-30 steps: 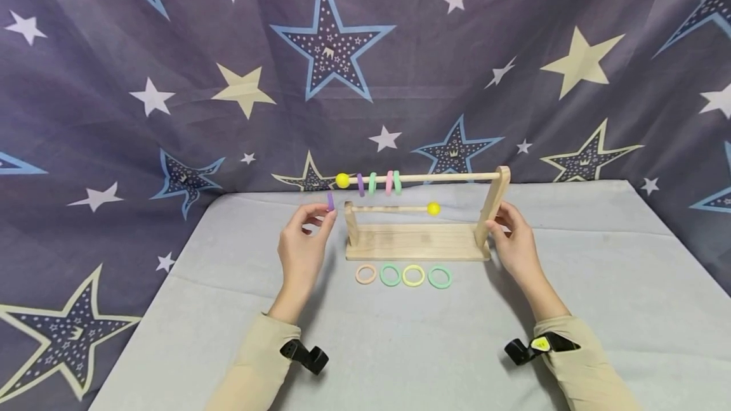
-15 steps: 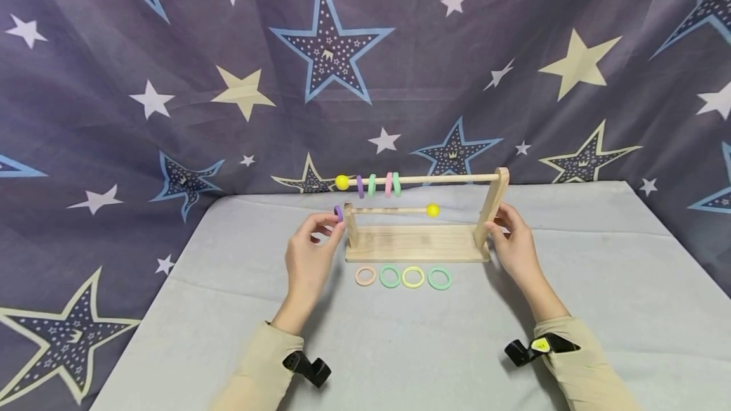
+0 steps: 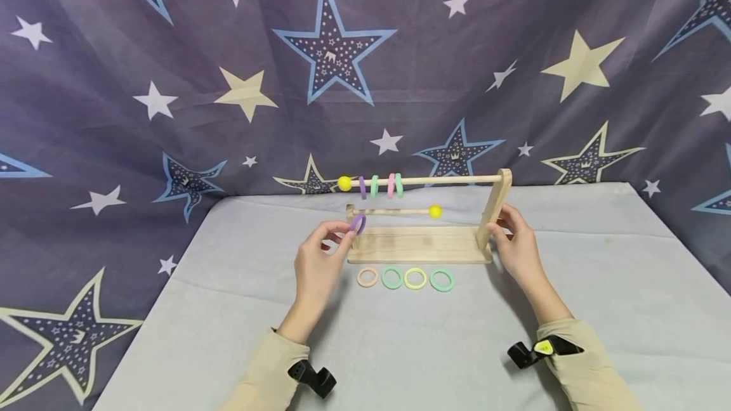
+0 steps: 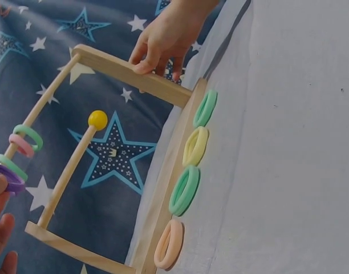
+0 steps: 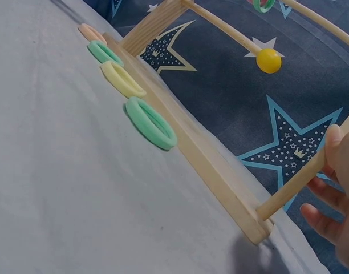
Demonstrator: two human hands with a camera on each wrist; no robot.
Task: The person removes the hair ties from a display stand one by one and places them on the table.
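In the head view my left hand point(image 3: 321, 265) pinches a purple ring point(image 3: 358, 224) in front of the short left post of the wooden stand point(image 3: 422, 245). My right hand point(image 3: 516, 246) grips the tall right post point(image 3: 494, 208). The upper rod point(image 3: 445, 179) carries a purple ring point(image 3: 362, 188), a green ring point(image 3: 374, 186), a pink ring point(image 3: 391, 186) and another green ring point(image 3: 399, 186), near its yellow end ball point(image 3: 344, 183). No ring hangs on the lower rod point(image 3: 400, 212), which ends in a yellow ball point(image 3: 434, 211).
Along the stand's front edge lie an orange ring point(image 3: 368, 277), a green ring point(image 3: 392, 278), a yellow ring point(image 3: 415, 278) and another green ring point(image 3: 442, 280). A star-patterned cloth point(image 3: 331, 132) hangs behind the grey table surface point(image 3: 434, 347).
My left hand has moved right and slightly down with the purple ring, from left of the stand to in front of its short post. My right hand stays on the tall post.
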